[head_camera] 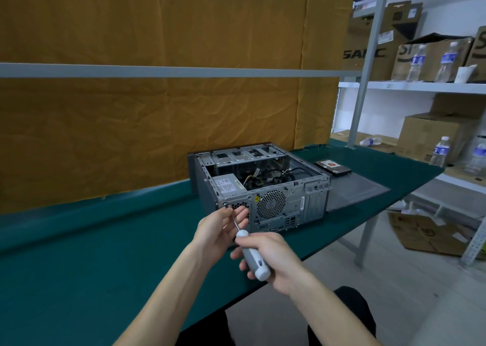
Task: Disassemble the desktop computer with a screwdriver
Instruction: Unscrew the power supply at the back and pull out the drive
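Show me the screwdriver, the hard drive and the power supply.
screwdriver [254, 257]: head view, on its white handle.
hard drive [333, 167]: head view, on its top face.
power supply [228, 183]: head view, on its label.

**Both hands up front, bare forearms out**

My right hand [273, 259] is lower and nearer me, fingers curled round a grip, thumb on top, wrist angled up toward the left. My left hand [219, 230] sits just ahead of it, palm turned inward, fingers loosely bent with the fingertips [240, 210] reaching forward. Both forearms stretch out from the bottom, converging.
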Tool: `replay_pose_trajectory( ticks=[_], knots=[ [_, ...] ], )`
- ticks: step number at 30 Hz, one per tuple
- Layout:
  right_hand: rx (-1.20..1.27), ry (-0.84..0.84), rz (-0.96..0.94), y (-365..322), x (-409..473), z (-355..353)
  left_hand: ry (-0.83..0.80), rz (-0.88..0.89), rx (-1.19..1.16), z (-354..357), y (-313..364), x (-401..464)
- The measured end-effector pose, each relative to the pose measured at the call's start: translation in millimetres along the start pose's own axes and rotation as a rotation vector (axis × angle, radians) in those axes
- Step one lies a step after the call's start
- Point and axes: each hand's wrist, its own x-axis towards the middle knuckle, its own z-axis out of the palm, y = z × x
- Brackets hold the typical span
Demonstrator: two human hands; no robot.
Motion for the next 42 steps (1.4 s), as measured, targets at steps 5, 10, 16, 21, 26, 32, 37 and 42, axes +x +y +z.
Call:
replay_pose_trajectory(
  ticks=[5, 10, 16, 21, 26, 32, 37, 42],
  knots=[
    [0.105, 0.059, 0.126, 8, 8, 10, 0.114, -0.049, -0.062, 6, 4, 8],
    [0.296, -0.12, 0.252, -2, 9, 4, 0.161, -0.09, -0.107, 10, 10, 11],
    [-0.15, 0.049, -0.013, 4, 12, 0, 0.126, -0.05, -0.102, 11, 2, 11],
    [-0.272, 0.079, -0.146, 17, 13, -4, 0.027, -0.002, -0.077, -3, 3, 5],
    [-0.33, -0.005, -0.177, 37, 12, -30, -0.03, 0.104, 0.156, -38, -3, -1],
    [-0.551, 0.02, -0.17, 70, 25, -48, 0.155, 0.2, 0.325, -90, -17, 4],
    [-0.555, 0.125, -0.158, 85, 36, -55, 0.359, 0.467, 1.145, -113, -36, 15],
    [-0.571, 0.196, -0.127, 89, 44, -50, 0.488, 0.455, 1.507, -118, -46, 18]
  ],
)
